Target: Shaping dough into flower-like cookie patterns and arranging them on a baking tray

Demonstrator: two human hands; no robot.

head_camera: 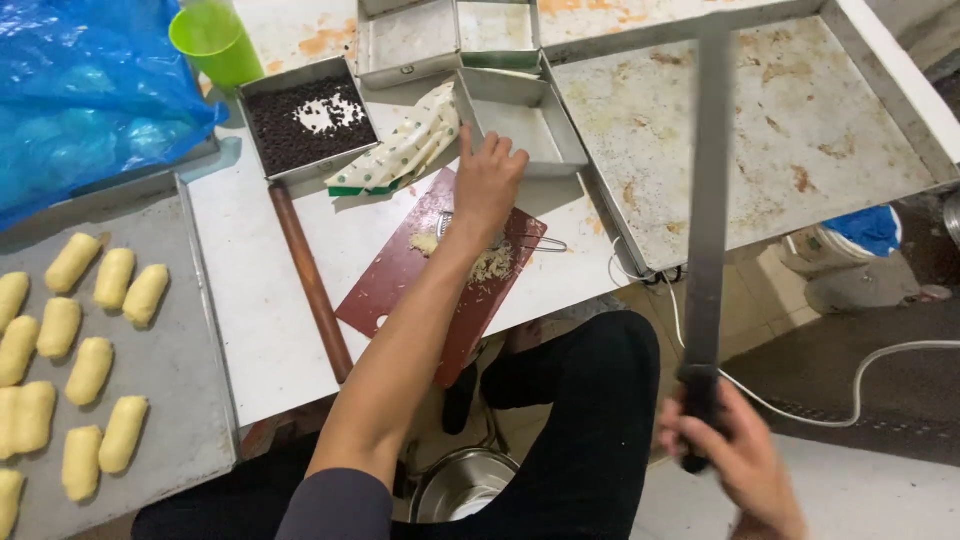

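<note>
Presently, left hand (pixel 487 185) rests palm-down on red cutting board (pixel 440 270), fingers loosely spread at edge of empty metal pan (pixel 520 125), gripping nothing; shredded pile (pixel 488 265) at its 6 o'clock. Right hand (pixel 735 460) fully closed around dark handle of long knife (pixel 708 200), blade pointing 12 o'clock. Rolling pin (pixel 310 280) at board's 9 o'clock.

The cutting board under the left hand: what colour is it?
Dark red cutting board, seen best in the head view, with the left hand above it.

Looks like a small bakery kitchen: shaped dough rolls (pixel 90 370) on a baking tray (pixel 180 380), metal tins (pixel 520 120), rolling pin (pixel 310 280), worn work table (pixel 260 300).
</note>
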